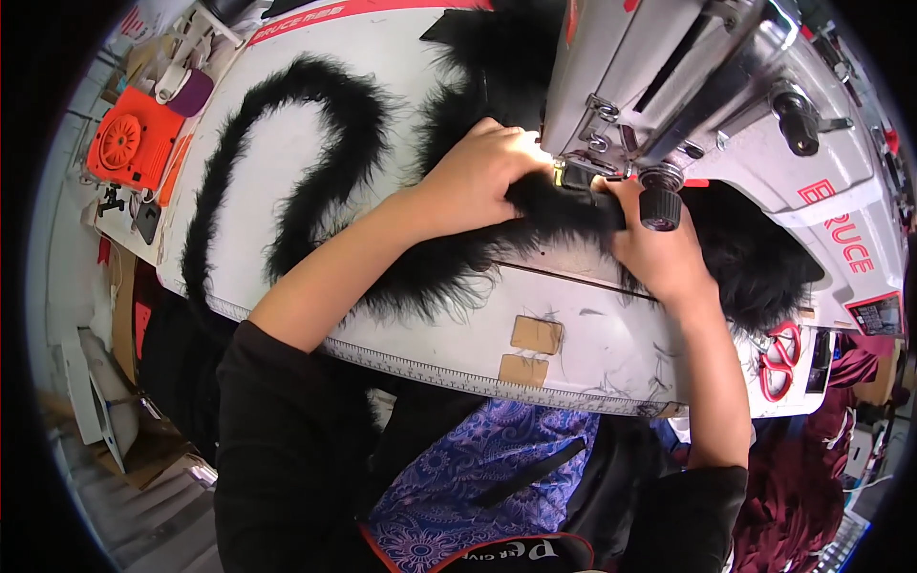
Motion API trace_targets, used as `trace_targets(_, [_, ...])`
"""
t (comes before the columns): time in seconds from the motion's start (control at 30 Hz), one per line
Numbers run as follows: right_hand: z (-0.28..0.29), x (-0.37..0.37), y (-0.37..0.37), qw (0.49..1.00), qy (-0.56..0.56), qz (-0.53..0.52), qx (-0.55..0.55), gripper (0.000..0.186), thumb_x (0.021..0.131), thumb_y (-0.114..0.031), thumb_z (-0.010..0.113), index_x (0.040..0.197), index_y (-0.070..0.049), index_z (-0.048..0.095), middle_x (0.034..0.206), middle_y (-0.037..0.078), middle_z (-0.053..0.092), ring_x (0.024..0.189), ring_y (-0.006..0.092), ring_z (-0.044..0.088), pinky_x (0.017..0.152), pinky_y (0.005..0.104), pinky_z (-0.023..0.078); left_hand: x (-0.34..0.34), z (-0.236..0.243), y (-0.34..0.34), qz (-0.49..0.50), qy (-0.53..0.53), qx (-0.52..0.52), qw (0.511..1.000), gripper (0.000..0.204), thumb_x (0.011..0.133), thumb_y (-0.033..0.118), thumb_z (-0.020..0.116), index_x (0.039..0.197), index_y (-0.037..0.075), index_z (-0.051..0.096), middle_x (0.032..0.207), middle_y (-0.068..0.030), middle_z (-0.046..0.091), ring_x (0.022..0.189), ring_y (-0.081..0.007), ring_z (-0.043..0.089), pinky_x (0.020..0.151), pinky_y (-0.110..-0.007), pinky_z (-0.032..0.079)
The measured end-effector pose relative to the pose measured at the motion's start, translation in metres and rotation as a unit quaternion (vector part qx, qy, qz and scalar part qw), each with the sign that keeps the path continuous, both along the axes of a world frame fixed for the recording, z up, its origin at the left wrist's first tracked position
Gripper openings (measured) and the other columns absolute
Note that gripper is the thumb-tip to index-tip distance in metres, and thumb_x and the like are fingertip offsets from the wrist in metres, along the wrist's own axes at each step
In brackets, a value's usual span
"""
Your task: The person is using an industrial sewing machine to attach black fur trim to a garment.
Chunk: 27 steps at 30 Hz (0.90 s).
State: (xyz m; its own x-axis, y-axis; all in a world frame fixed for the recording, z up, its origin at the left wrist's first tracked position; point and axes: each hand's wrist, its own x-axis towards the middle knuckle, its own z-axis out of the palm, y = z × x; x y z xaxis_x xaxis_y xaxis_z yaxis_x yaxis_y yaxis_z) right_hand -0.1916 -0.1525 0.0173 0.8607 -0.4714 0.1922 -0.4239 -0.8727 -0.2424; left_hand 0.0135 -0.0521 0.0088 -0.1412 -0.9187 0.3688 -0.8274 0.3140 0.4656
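Note:
Fluffy black feathery trim [411,277] lies on the white sewing machine table [611,358] and runs under the head of the sewing machine [831,201]. Its long loop [224,162] curves away to the left. My left hand [478,181] is closed on the trim just left of the presser foot, with its fingertips close to the lit needle area. On the other side of the needle, my right hand [659,244] grips the same black piece, its fingers bent and partly hidden behind the machine's black knob [660,205]. The stitch point itself is mostly covered by hands and fluff.
A measuring tape [420,366] follows the table's front edge, near two tan patches [535,334]. Red-handled scissors [781,361] lie at the right. On the far left are an orange device [134,138] and a purple thread cone [191,93]. Maroon cloth [793,477] hangs lower right.

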Motion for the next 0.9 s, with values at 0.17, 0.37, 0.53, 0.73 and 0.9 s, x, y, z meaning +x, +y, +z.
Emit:
trace_targets(0.17, [-0.004, -0.004, 0.009, 0.985, -0.091, 0.079, -0.125, 0.035, 0.058, 0.006, 0.061, 0.09, -0.008, 0.054, 0.085, 0.01, 0.054, 0.081, 0.0293, 0.056, 0.065, 0.0377, 0.047, 0.007, -0.005, -0.003, -0.131, -0.254, -0.277, 0.918, 0.014, 0.065, 0.01, 0.061, 0.079, 0.009, 0.057, 0.075, 0.0012, 0.052, 0.079, -0.0153, 0.052, 0.076, -0.03, 0.042])
trace_targets(0.37, [0.001, -0.006, 0.01, 0.954, -0.051, 0.165, -0.244, 0.047, 0.067, -0.005, 0.057, 0.113, -0.018, 0.058, 0.102, 0.002, 0.052, 0.088, 0.0191, 0.054, 0.073, 0.0317, 0.048, 0.006, -0.002, 0.006, -0.116, -0.291, -0.313, 0.897, 0.016, 0.065, 0.011, 0.061, 0.079, 0.004, 0.062, 0.071, 0.0003, 0.051, 0.076, -0.0147, 0.052, 0.07, -0.028, 0.044])
trace_targets(0.53, [0.0, -0.008, 0.01, 0.967, -0.054, 0.168, -0.183, 0.047, 0.068, -0.004, 0.056, 0.113, -0.018, 0.059, 0.098, 0.002, 0.051, 0.085, 0.0183, 0.052, 0.076, 0.03, 0.046, 0.011, -0.004, 0.019, -0.107, -0.296, -0.268, 0.911, 0.021, 0.069, 0.012, 0.06, 0.088, 0.006, 0.064, 0.084, -0.0005, 0.059, 0.079, -0.0144, 0.056, 0.071, -0.03, 0.044])
trace_targets(0.73, [0.001, -0.005, 0.02, 0.969, -0.046, 0.149, -0.192, 0.048, 0.063, -0.006, 0.061, 0.11, -0.017, 0.06, 0.095, 0.001, 0.05, 0.085, 0.0184, 0.052, 0.074, 0.0318, 0.044, 0.0, 0.001, 0.037, -0.056, -0.306, -0.169, 0.935, 0.023, 0.074, 0.012, 0.057, 0.094, 0.006, 0.065, 0.098, -0.0026, 0.063, 0.091, -0.0152, 0.057, 0.083, -0.035, 0.043])
trace_targets(0.9, [0.0, -0.001, 0.022, 0.974, -0.028, 0.121, -0.189, 0.057, 0.06, -0.003, 0.061, 0.115, -0.017, 0.057, 0.095, 0.002, 0.051, 0.087, 0.0202, 0.051, 0.076, 0.0337, 0.043, -0.009, 0.02, 0.039, -0.026, -0.295, -0.095, 0.95, 0.025, 0.071, 0.012, 0.056, 0.093, 0.006, 0.064, 0.098, -0.0026, 0.062, 0.095, -0.0167, 0.056, 0.089, -0.039, 0.04])
